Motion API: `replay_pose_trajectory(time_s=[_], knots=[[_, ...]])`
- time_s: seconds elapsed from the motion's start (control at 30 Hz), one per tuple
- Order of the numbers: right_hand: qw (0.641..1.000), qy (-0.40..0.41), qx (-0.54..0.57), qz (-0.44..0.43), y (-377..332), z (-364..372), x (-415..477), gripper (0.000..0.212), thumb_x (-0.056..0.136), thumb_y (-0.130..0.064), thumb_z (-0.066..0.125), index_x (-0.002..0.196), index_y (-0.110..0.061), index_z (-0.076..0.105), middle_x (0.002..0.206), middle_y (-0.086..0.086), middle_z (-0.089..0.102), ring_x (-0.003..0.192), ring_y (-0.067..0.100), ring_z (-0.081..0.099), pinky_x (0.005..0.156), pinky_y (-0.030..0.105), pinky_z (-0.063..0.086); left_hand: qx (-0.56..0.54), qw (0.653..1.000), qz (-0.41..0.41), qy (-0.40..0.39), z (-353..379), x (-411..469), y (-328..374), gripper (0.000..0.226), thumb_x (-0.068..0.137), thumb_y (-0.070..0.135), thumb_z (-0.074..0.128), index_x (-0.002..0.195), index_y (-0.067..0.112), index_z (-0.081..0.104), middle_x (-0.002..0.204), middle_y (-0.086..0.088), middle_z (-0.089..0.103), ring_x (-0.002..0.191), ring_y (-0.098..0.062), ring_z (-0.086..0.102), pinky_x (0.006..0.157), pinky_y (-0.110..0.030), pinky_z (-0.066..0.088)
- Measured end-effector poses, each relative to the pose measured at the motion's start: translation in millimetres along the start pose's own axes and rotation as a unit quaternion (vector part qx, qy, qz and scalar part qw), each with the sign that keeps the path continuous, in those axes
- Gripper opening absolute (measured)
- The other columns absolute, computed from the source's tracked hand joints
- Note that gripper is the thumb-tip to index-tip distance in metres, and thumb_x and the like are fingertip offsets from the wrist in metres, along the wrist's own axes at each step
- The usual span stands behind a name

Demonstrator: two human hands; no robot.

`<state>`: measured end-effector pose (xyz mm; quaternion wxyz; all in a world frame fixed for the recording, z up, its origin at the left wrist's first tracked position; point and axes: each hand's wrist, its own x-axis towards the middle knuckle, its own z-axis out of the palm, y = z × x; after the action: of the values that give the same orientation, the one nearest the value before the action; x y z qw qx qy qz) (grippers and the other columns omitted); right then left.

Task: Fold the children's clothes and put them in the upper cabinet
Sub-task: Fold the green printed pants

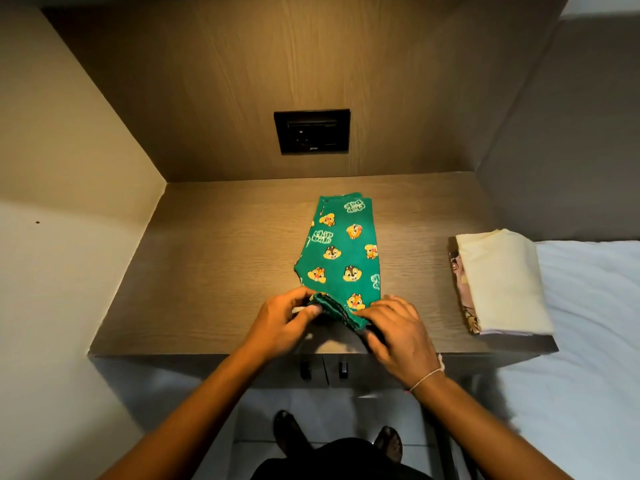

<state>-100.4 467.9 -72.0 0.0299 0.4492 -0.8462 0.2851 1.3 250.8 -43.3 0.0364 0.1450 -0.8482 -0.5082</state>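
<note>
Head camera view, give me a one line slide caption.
Both hands, left and right, grip the near end of green chipmunk-print pants on a wooden counter, folded clothes stacked alongside.

Green printed trousers (341, 251): soft matt knit cloth, near hem bunched; folded stack (502, 282): pale yellow smooth matt cloth over a patterned piece; counter (207, 271) and back panel (242, 81): matt wood-grain laminate; socket plate (311, 131): dark, slightly glossy plastic; bed sheet (595, 306): white matt cloth.
</note>
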Motion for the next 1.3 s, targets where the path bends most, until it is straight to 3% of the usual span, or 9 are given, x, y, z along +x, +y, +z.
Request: replay_pose_trajectory(time_s=[0.17, 0.27, 0.37, 0.53, 0.77, 0.97, 1.07, 1.2, 1.3], knots=[[0.975, 0.039, 0.185, 0.119, -19.6, -23.3, 16.0, 0.023, 0.079, -0.026, 0.072, 0.102, -0.028, 0.071, 0.092, -0.005, 0.071, 0.083, 0.013, 0.063, 0.071, 0.033, 0.053, -0.099, 0.995, 0.016, 0.008, -17.1, -14.9, 12.6, 0.023, 0.088, 0.039, 0.059, 0.103, 0.024, 0.068, 0.096, 0.001, 0.075, 0.089, -0.019, 0.071, 0.076, -0.04, 0.057], [0.968, -0.02, 0.185, 0.166, -13.0, -41.8, 57.3, 0.019, 0.079, -0.04, 0.069, 0.096, -0.03, 0.069, 0.084, -0.008, 0.072, 0.079, 0.014, 0.065, 0.068, 0.033, 0.053, -0.08, 0.995, -0.018, 0.047, -27.7, 15.7, 19.7, 0.029, 0.081, 0.047, 0.062, 0.094, 0.022, 0.068, 0.081, -0.011, 0.073, 0.073, -0.024, 0.069, 0.067, -0.049, 0.055], [0.963, -0.065, 0.12, 0.234, 2.3, -39.3, 106.9, 0.015, 0.081, -0.042, 0.069, 0.088, -0.029, 0.068, 0.078, -0.008, 0.07, 0.078, 0.017, 0.064, 0.066, 0.029, 0.048, -0.064, 0.994, -0.091, 0.024, -32.6, 70.8, 21.4, 0.023, 0.083, 0.039, 0.065, 0.09, 0.017, 0.067, 0.087, -0.015, 0.074, 0.085, -0.033, 0.071, 0.079, -0.055, 0.056], [0.947, -0.095, 0.053, 0.303, 20.4, -11.6, 157.7, 0.038, 0.084, -0.047, 0.067, 0.117, -0.03, 0.063, 0.103, 0.0, 0.071, 0.101, 0.026, 0.063, 0.085, 0.038, 0.052, 0.12, 0.977, -0.174, 0.034, -37.7, 139.8, 18.9, 0.028, 0.092, 0.042, 0.059, 0.099, 0.016, 0.065, 0.09, -0.004, 0.07, 0.077, -0.018, 0.064, 0.071, -0.033, 0.054], [0.935, -0.071, -0.053, 0.343, 17.4, 13.4, 114.5, 0.061, 0.075, -0.068, 0.061, 0.12, -0.027, 0.059, 0.116, 0.002, 0.061, 0.113, 0.025, 0.05, 0.093, 0.043, 0.041, 0.311, 0.924, -0.209, 0.073, -13.6, 103.1, -4.7, 0.055, 0.08, 0.062, 0.062, 0.107, 0.015, 0.056, 0.108, -0.005, 0.055, 0.095, -0.021, 0.058, 0.077, -0.036, 0.053], [0.926, -0.057, -0.045, 0.372, -1.5, 24.1, 120.6, 0.039, 0.084, -0.046, 0.065, 0.117, -0.024, 0.063, 0.122, 0.005, 0.059, 0.117, 0.026, 0.046, 0.098, 0.043, 0.038, 0.21, 0.94, -0.242, 0.119, 4.2, 105.6, 4.2, 0.027, 0.078, 0.042, 0.07, 0.087, 0.018, 0.062, 0.102, -0.007, 0.063, 0.095, -0.025, 0.061, 0.08, -0.041, 0.056], [0.925, -0.024, 0.074, 0.371, -7.1, 21.9, 116.7, 0.02, 0.086, -0.033, 0.067, 0.103, -0.024, 0.062, 0.112, 0.003, 0.065, 0.107, 0.024, 0.057, 0.091, 0.043, 0.049, 0.083, 0.966, -0.206, 0.13, 0.1, 101.8, 7.8, 0.016, 0.08, 0.033, 0.068, 0.091, 0.023, 0.063, 0.093, -0.001, 0.07, 0.085, -0.02, 0.067, 0.076, -0.038, 0.058], [0.829, 0.019, 0.409, 0.38, -10.8, 7.8, 109.5, 0.028, 0.084, 0.011, 0.056, 0.097, -0.014, 0.052, 0.113, 0.014, 0.067, 0.098, 0.026, 0.067, 0.078, 0.043, 0.058, -0.173, 0.968, -0.165, 0.075, -8.2, 91.1, 15.8, 0.037, 0.086, -0.002, 0.061, 0.114, 0.018, 0.048, 0.115, -0.01, 0.068, 0.091, -0.02, 0.071, 0.075, -0.04, 0.061], [0.785, 0.033, 0.487, 0.381, -5.2, -16.2, 93.9, 0.035, 0.083, 0.016, 0.051, 0.102, -0.013, 0.047, 0.113, 0.015, 0.067, 0.081, 0.015, 0.069, 0.06, 0.026, 0.057, -0.257, 0.957, -0.134, 0.014, -9.1, 79.8, 32.3, 0.063, 0.086, -0.007, 0.059, 0.133, 0.027, 0.036, 0.125, -0.006, 0.063, 0.093, -0.02, 0.072, 0.067, -0.033, 0.06]])
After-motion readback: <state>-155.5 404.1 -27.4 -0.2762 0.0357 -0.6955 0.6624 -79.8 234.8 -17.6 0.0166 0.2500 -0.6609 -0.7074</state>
